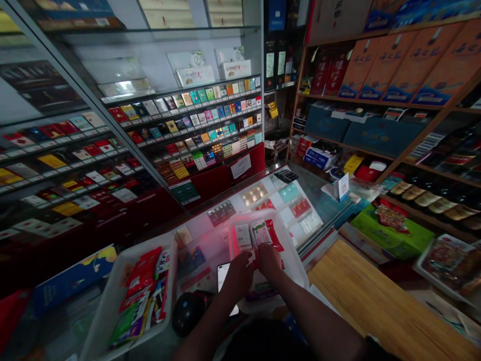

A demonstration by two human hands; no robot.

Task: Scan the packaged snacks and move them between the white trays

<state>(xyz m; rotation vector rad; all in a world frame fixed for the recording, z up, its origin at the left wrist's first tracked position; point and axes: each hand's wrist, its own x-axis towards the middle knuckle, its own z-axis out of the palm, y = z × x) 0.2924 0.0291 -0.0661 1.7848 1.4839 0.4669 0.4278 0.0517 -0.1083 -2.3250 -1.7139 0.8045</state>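
Over a white plastic tray (296,265) on the glass counter, my two hands are close together. My right hand (267,260) has its fingers curled at the lower edge of a white-and-green snack packet (261,233). Just left of it, my left hand (242,272) is closed, and its fingertips hide whatever they may hold. A pale packet (242,235) lies above the left fingers, and a red packet (275,235) lies behind the right hand. Under my left forearm, partly covered, is a phone (223,276) with a lit screen.
Another white tray (172,260) with several snack packets stands on the left. Near it sits a dark rounded device (188,313). A calculator (286,175) and a small sign stand (342,187) are farther back. Cigarette shelves (195,120) rise ahead; a wooden board (361,291) lies right.
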